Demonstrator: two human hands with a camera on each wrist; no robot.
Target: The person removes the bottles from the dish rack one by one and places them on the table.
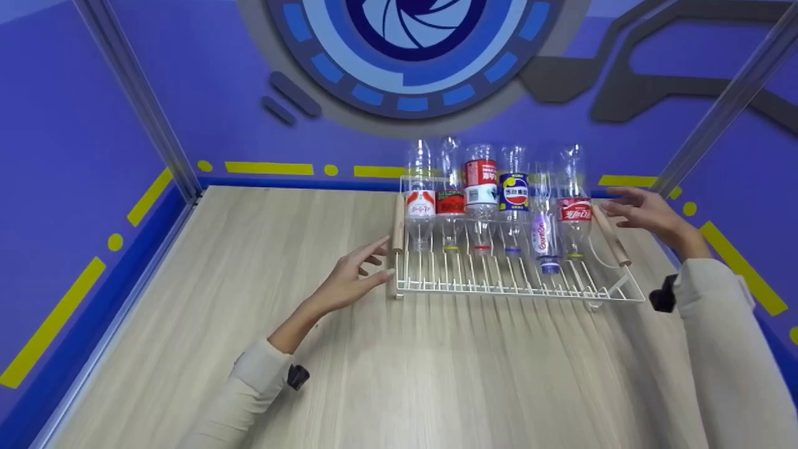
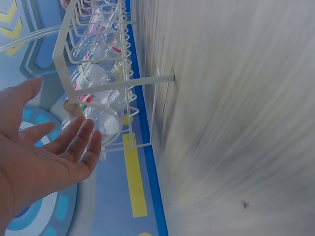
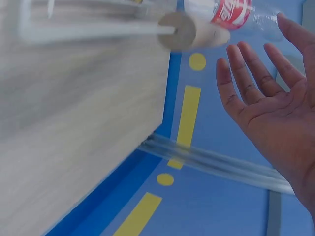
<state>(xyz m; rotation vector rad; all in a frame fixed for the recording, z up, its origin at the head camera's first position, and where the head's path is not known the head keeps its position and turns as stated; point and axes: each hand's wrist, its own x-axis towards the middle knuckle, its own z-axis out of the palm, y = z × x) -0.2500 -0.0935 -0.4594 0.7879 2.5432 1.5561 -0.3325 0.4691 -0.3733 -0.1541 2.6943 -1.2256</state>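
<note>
A white wire rack (image 1: 499, 288) with a wooden handle at each end stands on the wooden table. Several clear plastic bottles stand upside down in it in a row, caps at the bottom, among them one with a red label (image 1: 575, 210) at the right end. My left hand (image 1: 349, 277) is beside the left wooden handle (image 1: 398, 222), fingers loosely bent and spread, holding nothing. Just outside the right wooden handle (image 1: 611, 237), my right hand (image 1: 651, 218) has its fingers extended. In the right wrist view that hand (image 3: 275, 103) is apart from the handle (image 3: 197, 32).
Behind the rack rises a blue printed wall (image 1: 218, 100) with yellow dashes; side walls flank the table (image 1: 249, 249). Metal posts (image 1: 143, 100) mark the back corners. A dark device sits at each wrist.
</note>
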